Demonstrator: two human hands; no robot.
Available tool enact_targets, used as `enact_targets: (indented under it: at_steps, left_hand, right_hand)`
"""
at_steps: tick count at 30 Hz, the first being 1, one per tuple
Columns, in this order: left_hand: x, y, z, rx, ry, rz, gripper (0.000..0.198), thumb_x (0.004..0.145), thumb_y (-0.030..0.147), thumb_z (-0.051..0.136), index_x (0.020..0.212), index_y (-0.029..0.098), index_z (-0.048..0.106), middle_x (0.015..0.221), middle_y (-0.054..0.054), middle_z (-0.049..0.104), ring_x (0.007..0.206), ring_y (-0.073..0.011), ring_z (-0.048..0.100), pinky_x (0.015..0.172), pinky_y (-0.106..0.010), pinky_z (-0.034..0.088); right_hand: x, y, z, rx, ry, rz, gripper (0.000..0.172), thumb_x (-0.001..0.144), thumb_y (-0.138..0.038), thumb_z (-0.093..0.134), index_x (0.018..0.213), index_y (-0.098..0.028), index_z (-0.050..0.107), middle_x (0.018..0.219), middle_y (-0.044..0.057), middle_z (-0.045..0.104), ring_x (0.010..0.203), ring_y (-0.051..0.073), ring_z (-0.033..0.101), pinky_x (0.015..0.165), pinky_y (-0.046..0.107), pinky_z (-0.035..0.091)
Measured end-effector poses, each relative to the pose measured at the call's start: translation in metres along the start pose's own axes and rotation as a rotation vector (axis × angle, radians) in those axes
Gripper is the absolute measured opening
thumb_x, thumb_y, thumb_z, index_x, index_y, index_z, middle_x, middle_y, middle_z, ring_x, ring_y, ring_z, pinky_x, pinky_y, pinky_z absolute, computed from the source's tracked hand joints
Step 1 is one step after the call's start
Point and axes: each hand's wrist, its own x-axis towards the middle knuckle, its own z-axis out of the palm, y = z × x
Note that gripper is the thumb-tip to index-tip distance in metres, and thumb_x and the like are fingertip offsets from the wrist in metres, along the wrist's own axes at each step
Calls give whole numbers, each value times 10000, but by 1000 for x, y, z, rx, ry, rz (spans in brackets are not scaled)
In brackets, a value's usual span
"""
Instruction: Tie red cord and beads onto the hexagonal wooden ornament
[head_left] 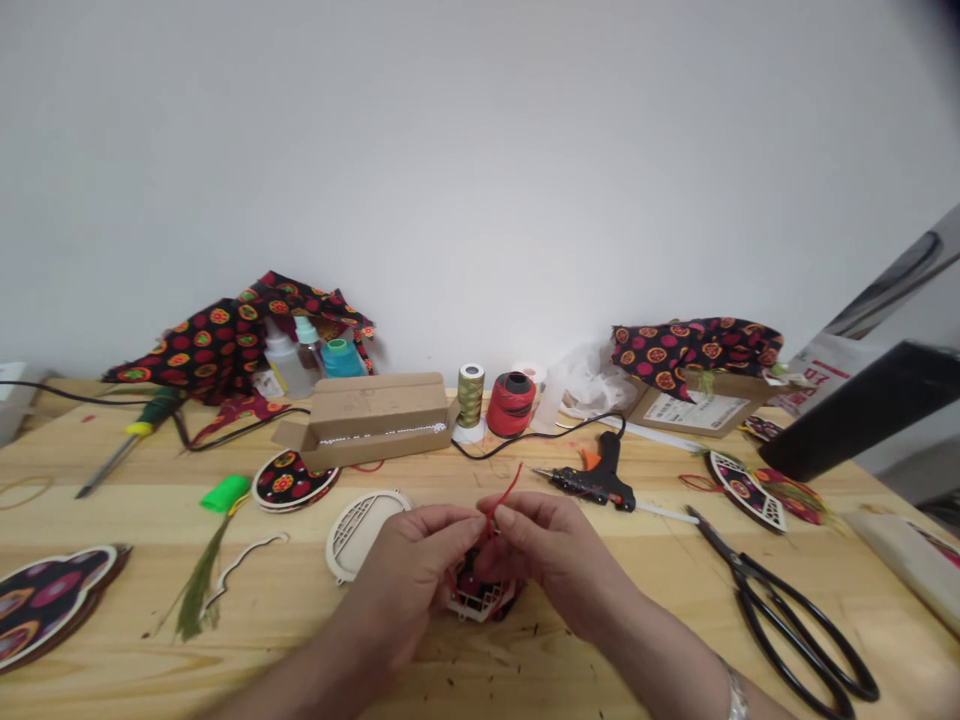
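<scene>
Both hands meet at the middle front of the table, pinching a thin red cord [512, 483] whose free end sticks up between them. My left hand [427, 550] is closed, thumb against fingertips on the cord. Facing it, my right hand [547, 540] pinches the same cord from the other side. Just beneath the fingers is a small ornament [476, 603] with a pale lattice frame and dark patterned fabric, partly hidden by the hands. Left of my left hand lies a round pale wooden frame [360, 535] with slatted cut-outs.
Black scissors [780, 600] lie at right, near a glue gun [600, 480]. Behind stand a gold thread spool [471, 398], a red thread cone [511, 404] and an open cardboard box [375, 420]. At left are a green tassel [202, 585], a screwdriver [124, 450] and fabric-covered ornaments [294, 480].
</scene>
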Motion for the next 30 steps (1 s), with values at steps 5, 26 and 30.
enact_targets:
  at_steps: [5, 26, 30]
  left_hand:
    - [-4, 4, 6, -70, -23, -19, 149, 679, 262, 624, 641, 132, 686, 469, 4, 598, 417, -85, 467, 396, -180, 296]
    - [-3, -1, 3, 8, -41, -2, 215, 697, 343, 624, 658, 137, 666, 417, 69, 434, 369, -42, 277, 374, -179, 171]
    - [-4, 2, 6, 40, -40, -29, 152, 666, 309, 653, 692, 166, 698, 452, 57, 534, 361, -41, 307, 395, -187, 232]
  right_hand:
    - [2, 5, 3, -2, 116, -29, 262, 576, -280, 731, 764, -120, 641, 444, -36, 539, 361, 80, 482, 406, 201, 387]
    - [1, -7, -1, -312, 200, -165, 203, 703, -271, 584, 554, -151, 518, 437, -62, 442, 388, 54, 359, 373, 175, 256]
    - [0, -9, 0, -344, 214, -166, 202, 680, -281, 602, 545, -148, 532, 437, -62, 430, 402, 57, 343, 382, 181, 255]
